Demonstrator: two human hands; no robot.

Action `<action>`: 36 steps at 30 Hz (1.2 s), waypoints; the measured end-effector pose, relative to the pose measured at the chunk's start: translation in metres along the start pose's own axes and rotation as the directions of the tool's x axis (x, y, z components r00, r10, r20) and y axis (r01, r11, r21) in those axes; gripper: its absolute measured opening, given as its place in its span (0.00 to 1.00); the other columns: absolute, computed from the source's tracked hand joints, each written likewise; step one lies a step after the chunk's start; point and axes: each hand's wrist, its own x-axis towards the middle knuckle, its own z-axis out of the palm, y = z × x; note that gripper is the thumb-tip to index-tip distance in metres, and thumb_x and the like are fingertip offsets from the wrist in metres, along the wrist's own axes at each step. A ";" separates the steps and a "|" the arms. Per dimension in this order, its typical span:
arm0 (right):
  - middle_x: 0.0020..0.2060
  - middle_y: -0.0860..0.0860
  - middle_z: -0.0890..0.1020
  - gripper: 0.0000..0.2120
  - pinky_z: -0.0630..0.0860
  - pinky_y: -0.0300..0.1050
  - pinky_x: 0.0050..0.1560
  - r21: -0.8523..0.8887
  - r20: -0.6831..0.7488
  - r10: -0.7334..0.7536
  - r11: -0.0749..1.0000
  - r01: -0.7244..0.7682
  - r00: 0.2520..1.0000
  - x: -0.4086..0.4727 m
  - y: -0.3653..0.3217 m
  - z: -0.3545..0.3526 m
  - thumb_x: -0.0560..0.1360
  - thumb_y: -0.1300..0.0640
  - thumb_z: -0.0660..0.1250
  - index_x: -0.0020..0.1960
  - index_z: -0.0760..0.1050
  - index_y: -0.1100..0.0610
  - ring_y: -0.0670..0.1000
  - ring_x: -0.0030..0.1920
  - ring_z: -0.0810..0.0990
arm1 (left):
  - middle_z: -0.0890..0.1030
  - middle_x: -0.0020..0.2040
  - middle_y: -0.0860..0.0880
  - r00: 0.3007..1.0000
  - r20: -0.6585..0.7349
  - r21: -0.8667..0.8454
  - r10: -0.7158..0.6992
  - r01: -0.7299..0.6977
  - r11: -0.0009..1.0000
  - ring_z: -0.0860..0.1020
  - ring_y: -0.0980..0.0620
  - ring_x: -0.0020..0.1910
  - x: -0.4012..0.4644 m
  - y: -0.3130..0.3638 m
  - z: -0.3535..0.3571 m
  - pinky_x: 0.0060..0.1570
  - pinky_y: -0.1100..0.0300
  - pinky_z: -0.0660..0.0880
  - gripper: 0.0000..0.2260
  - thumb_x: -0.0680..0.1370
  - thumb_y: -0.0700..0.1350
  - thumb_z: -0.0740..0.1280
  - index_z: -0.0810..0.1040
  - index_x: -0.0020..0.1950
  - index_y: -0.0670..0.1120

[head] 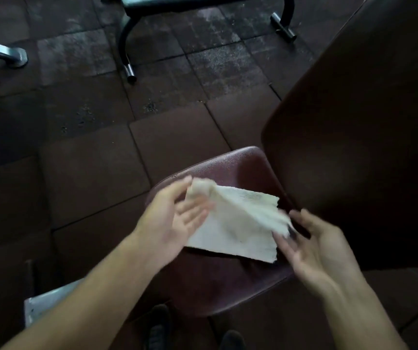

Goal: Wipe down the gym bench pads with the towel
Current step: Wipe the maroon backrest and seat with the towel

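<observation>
Over maroon seat pad [238, 168], left hand [175, 218] and right hand [321, 251] spread white towel [235, 223].

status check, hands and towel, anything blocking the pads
Left hand and right hand open, fingers at the towel's ends. Towel half folded on the seat pad. Back pad upright at right, nothing lying on it.

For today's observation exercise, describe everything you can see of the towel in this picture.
The towel is a whitish, thin, paper-like sheet with ragged edges and faint stains. It lies partly folded over the maroon seat pad, its lower part flat and an upper flap lifted and motion-blurred. The left hand touches its left end near a bunched corner; the right hand meets the flap's right tip. Whether either hand truly grips it is unclear.
</observation>
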 end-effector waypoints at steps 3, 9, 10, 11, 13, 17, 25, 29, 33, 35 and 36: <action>0.59 0.60 0.79 0.11 0.77 0.55 0.62 0.028 -0.075 -0.075 0.997 0.077 0.994 0.021 0.002 0.016 0.82 0.52 0.65 0.59 0.75 0.58 0.61 0.56 0.83 | 0.80 0.61 0.44 0.977 -0.008 0.100 0.211 -0.209 0.973 0.83 0.48 0.55 0.034 0.009 0.009 0.61 0.52 0.76 0.22 0.79 0.50 0.68 0.69 0.73 0.52; 0.66 0.48 0.73 0.20 0.72 0.54 0.65 -0.775 0.564 -0.599 -0.146 0.615 0.568 0.051 0.080 0.000 0.73 0.48 0.73 0.63 0.73 0.47 0.53 0.63 0.74 | 0.73 0.59 0.54 0.811 0.046 0.959 0.584 -0.199 0.200 0.74 0.52 0.58 0.041 -0.058 -0.036 0.56 0.54 0.72 0.18 0.75 0.54 0.70 0.71 0.63 0.55; 0.67 0.50 0.73 0.25 0.71 0.60 0.66 -0.723 0.688 -0.485 -0.395 0.566 0.540 0.057 0.091 -0.006 0.70 0.42 0.75 0.64 0.74 0.47 0.56 0.65 0.73 | 0.73 0.58 0.53 0.838 0.012 0.962 0.546 -0.158 0.221 0.74 0.51 0.57 0.039 -0.063 -0.042 0.53 0.55 0.71 0.19 0.75 0.55 0.70 0.70 0.63 0.55; 0.69 0.52 0.72 0.32 0.70 0.64 0.66 -0.675 0.727 -0.375 -0.543 0.499 0.575 0.059 0.097 -0.012 0.66 0.37 0.76 0.65 0.73 0.47 0.59 0.67 0.72 | 0.75 0.57 0.52 0.854 -0.006 0.960 0.520 -0.140 0.242 0.75 0.51 0.57 0.040 -0.066 -0.046 0.51 0.56 0.70 0.19 0.75 0.56 0.70 0.70 0.63 0.54; 0.68 0.54 0.73 0.38 0.70 0.67 0.65 -0.640 0.728 -0.320 -0.634 0.434 0.606 0.065 0.100 -0.022 0.61 0.36 0.80 0.67 0.73 0.48 0.60 0.67 0.72 | 0.77 0.53 0.53 0.877 -0.016 0.949 0.481 -0.138 0.284 0.76 0.52 0.54 0.039 -0.063 -0.045 0.49 0.57 0.70 0.20 0.75 0.57 0.71 0.69 0.63 0.54; 0.60 0.54 0.78 0.26 0.75 0.65 0.60 -0.603 0.788 -0.422 -0.677 0.422 0.448 0.070 0.091 -0.028 0.67 0.57 0.79 0.63 0.77 0.53 0.58 0.59 0.79 | 0.80 0.46 0.54 0.916 -0.086 0.915 0.392 -0.083 0.394 0.77 0.55 0.50 0.046 -0.051 -0.044 0.44 0.63 0.72 0.23 0.71 0.60 0.74 0.68 0.59 0.56; 0.49 0.46 0.84 0.14 0.78 0.43 0.46 -0.620 0.740 -0.514 -0.272 0.736 0.434 0.034 0.039 0.012 0.77 0.58 0.64 0.62 0.78 0.54 0.48 0.48 0.82 | 0.78 0.36 0.48 0.889 0.084 0.496 0.451 -0.430 0.754 0.77 0.55 0.31 0.024 -0.009 -0.003 0.35 0.60 0.73 0.08 0.75 0.47 0.73 0.79 0.52 0.56; 0.46 0.44 0.86 0.08 0.78 0.39 0.44 -0.618 0.676 -0.338 0.223 0.754 0.654 -0.002 0.000 0.032 0.82 0.58 0.67 0.58 0.80 0.48 0.45 0.46 0.84 | 0.79 0.32 0.50 0.854 0.144 0.527 0.500 -0.494 0.692 0.77 0.55 0.29 0.000 0.036 0.028 0.31 0.63 0.74 0.12 0.71 0.57 0.74 0.81 0.40 0.49; 0.45 0.52 0.88 0.07 0.82 0.49 0.45 -0.697 0.527 -0.139 0.494 0.520 0.838 0.008 -0.035 0.025 0.81 0.58 0.66 0.58 0.80 0.52 0.54 0.46 0.87 | 0.84 0.37 0.52 0.902 0.232 0.706 0.365 -0.414 0.575 0.83 0.56 0.38 0.008 0.049 0.039 0.45 0.58 0.80 0.19 0.67 0.62 0.76 0.85 0.43 0.46; 0.42 0.50 0.87 0.04 0.80 0.40 0.42 -0.848 0.458 -0.162 0.216 0.484 0.874 0.039 -0.032 0.021 0.81 0.56 0.68 0.52 0.81 0.49 0.51 0.44 0.86 | 0.84 0.45 0.55 0.895 0.195 0.866 0.402 -0.349 0.358 0.82 0.57 0.49 0.030 0.039 0.033 0.56 0.58 0.78 0.24 0.66 0.64 0.77 0.83 0.56 0.51; 0.40 0.49 0.86 0.05 0.77 0.36 0.39 -0.894 0.432 -0.187 0.042 0.447 0.882 0.054 -0.026 0.017 0.80 0.55 0.68 0.49 0.80 0.47 0.50 0.43 0.85 | 0.82 0.49 0.56 0.892 0.175 0.909 0.417 -0.309 0.279 0.80 0.57 0.53 0.040 0.030 0.028 0.57 0.59 0.75 0.27 0.68 0.63 0.76 0.80 0.62 0.52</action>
